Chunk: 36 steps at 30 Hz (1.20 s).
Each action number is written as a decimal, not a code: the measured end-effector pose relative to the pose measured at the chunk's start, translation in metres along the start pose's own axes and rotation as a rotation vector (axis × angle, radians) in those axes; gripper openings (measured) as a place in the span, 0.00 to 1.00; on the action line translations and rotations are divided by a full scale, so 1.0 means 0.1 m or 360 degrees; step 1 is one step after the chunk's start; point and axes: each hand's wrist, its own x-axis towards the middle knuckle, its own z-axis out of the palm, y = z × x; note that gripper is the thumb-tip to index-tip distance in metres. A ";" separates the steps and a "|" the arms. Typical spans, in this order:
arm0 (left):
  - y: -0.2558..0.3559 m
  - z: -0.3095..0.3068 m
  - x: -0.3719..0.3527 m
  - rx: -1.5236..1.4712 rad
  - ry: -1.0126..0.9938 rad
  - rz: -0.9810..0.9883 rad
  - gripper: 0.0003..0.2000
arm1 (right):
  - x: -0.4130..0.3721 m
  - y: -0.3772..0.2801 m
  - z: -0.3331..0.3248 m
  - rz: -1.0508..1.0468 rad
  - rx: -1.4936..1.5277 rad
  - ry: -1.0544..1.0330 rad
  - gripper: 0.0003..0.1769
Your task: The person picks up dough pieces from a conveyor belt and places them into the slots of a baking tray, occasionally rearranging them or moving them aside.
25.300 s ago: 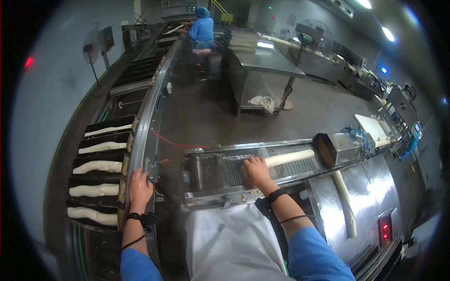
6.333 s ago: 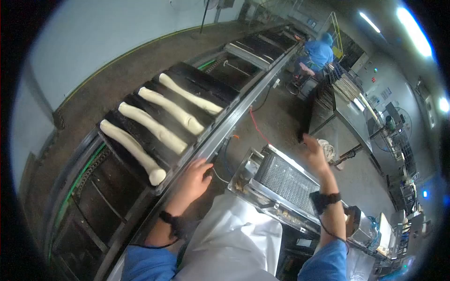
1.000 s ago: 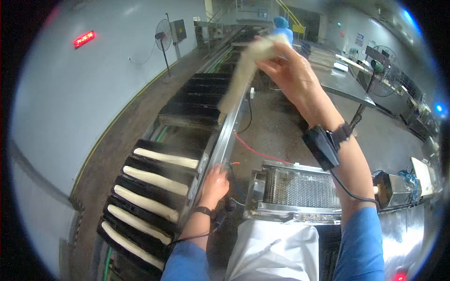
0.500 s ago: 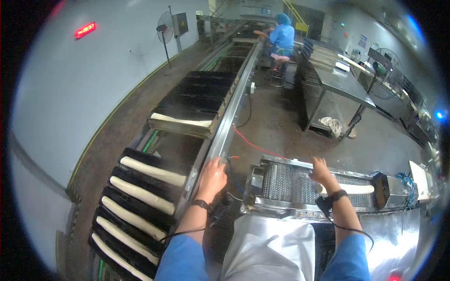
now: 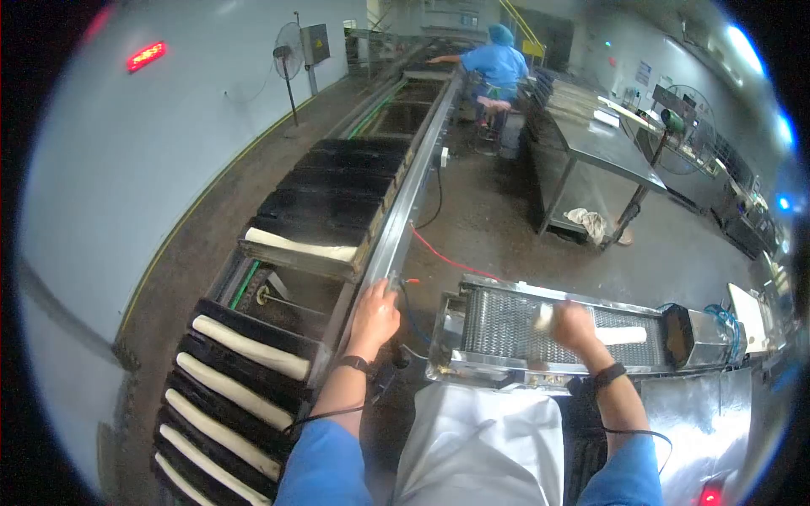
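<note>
Red sign [image 5: 145, 56] unreadable, right hand [image 5: 575, 325] grip closed round dough roll [image 5: 623, 336] on mesh conveyor [image 5: 498, 325], left hand [image 5: 375, 314] grip clasping rail [image 5: 405, 219]

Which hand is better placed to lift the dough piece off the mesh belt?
Right, probably. The right hand lies on the dough piece on the mesh belt, though blur hides its grip. The left hand rests on the rail of the tray conveyor, apart from the belt.

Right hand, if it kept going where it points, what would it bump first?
Probably the far steel rim of the silver wire-mesh belt; the right hand rests on the long pale dough roll.
</note>
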 end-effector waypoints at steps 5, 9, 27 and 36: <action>0.00 0.07 0.26 -0.0025 -0.0003 0.0001 0.14 | 0.63 -0.16 -1.68 0.0074 0.1884 0.0615 0.18; -0.01 0.16 0.49 -0.0036 0.0002 -0.0040 0.14 | 0.87 -0.55 -2.59 -0.0841 0.3002 0.0245 0.30; -0.04 0.34 0.66 -0.0016 -0.0052 -0.0097 0.15 | -0.04 1.31 1.16 0.0692 0.0118 0.0573 0.37; 0.04 0.22 0.46 -0.0051 -0.0038 -0.0156 0.15 | 0.00 1.74 1.03 0.0925 -0.0068 0.0398 0.40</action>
